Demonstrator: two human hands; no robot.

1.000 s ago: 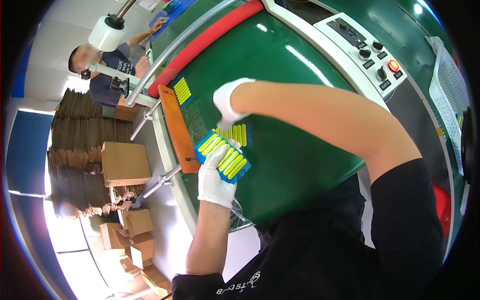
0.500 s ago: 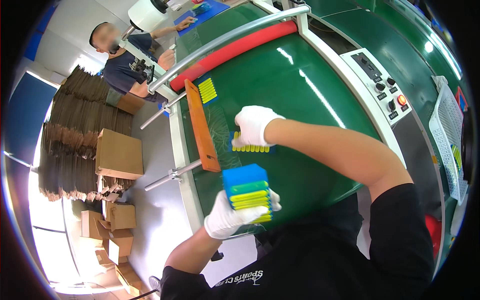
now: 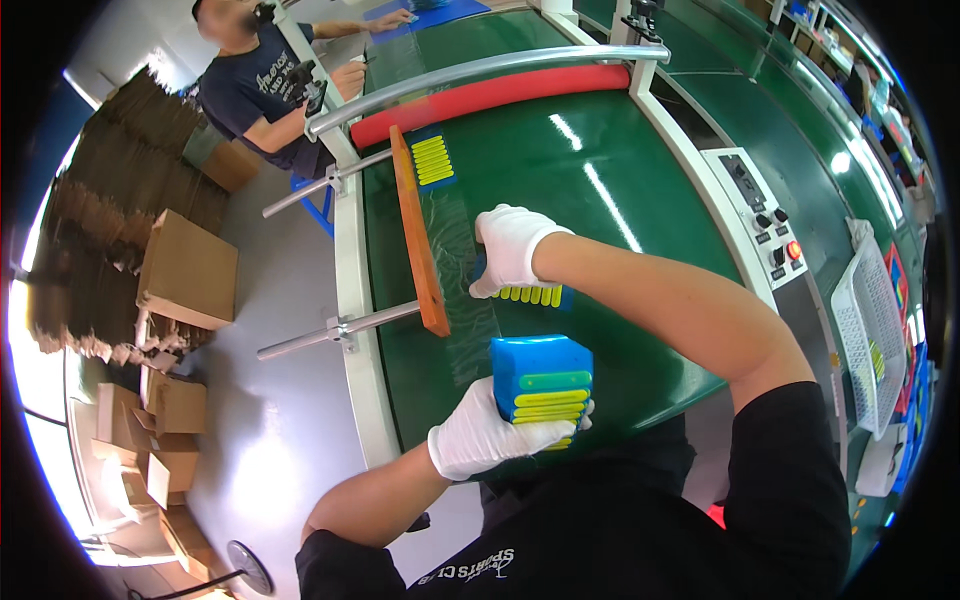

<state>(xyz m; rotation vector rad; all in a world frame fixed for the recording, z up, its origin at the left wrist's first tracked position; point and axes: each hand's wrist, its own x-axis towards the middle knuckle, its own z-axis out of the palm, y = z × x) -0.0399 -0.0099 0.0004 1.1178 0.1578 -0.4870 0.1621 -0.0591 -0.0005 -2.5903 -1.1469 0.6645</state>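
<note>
In a white glove, my left hand grips a stack of blue pieces with rounded yellow strips along their sides; one strip near the top is green. My gloved right hand is closed over the left end of a flat blue piece with a row of yellow strips, on the green conveyor belt. The glove hides part of this piece. Farther along the belt, another blue piece with yellow strips lies beside an orange guide bar.
A red roller and metal rail cross the belt's far end. Beyond stands another person at work. A control panel and white basket are right; cardboard boxes stand left.
The view has shifted. My right hand now covers more of the piece on the belt, its fingers around the left end. My left hand still holds the stack.
</note>
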